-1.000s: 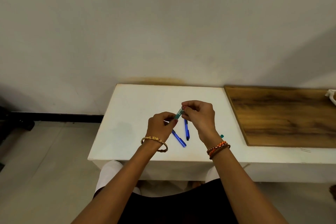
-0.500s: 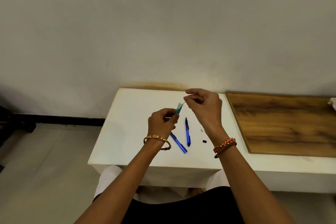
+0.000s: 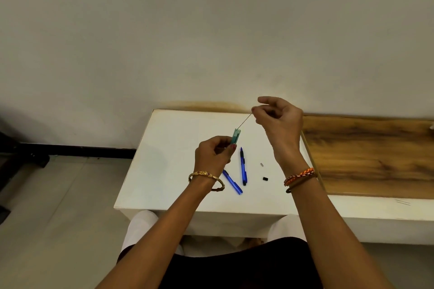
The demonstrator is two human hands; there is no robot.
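Note:
My left hand (image 3: 215,155) grips a small teal lead case (image 3: 235,136) tilted up over the white table (image 3: 169,171). My right hand (image 3: 278,119) is raised above and to the right of it, pinching a thin dark pencil lead (image 3: 245,121) whose lower end still sits at the case's open top. Two blue mechanical pencils lie on the table below my hands: one upright-pointing (image 3: 243,166), the other slanted (image 3: 232,182) and partly under my left wrist.
A small black cap (image 3: 265,179) and a tiny grey piece (image 3: 261,164) lie on the table right of the pencils. A wooden board (image 3: 371,155) covers the table's right part. A wall stands close behind; my knees sit under the front edge.
My right hand has risen up and to the right, drawing the thin lead out of the teal case. The left hand has kept the case roughly in place.

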